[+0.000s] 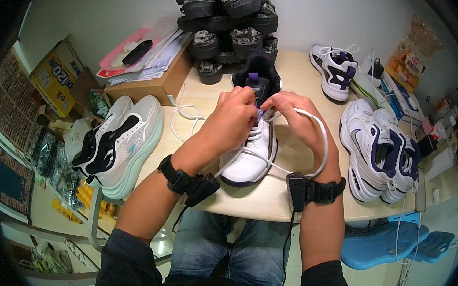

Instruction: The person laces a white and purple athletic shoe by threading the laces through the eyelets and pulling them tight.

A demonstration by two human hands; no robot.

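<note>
White sneaker: it sits on the bench (211, 199) directly in front of the person, toe (240, 171) toward the body, collar away; it seems best kept flat and square like this while the lacing is worked.
White lace (324, 145): one length arcs from the right hand around the wrist and back across the toe; more lies in loose loops left of the shoe. Drawing that slack clear of the wrist before each pull should avoid snags.
Left hand (235, 114): curled nearly closed, pinching the sneaker near its upper eyelets; whether lace is caught in it too is hidden. A firm pinch there would steady the edge.
Right hand (298, 116): thumb and forefinger drawn together on the lace close to the eyelets, other fingers loosely bent. Gripping near the tip should give better aim.
Tongue (255, 83): dark, upright beyond the fingers; worth keeping centred, so the lace crosses it evenly.
Wristbands (177, 179): black, one on each forearm; the lace passes against the right one, a likely catching point.
Laced sneaker (336, 79): white and black, farther right, a handy pattern to match.
</note>
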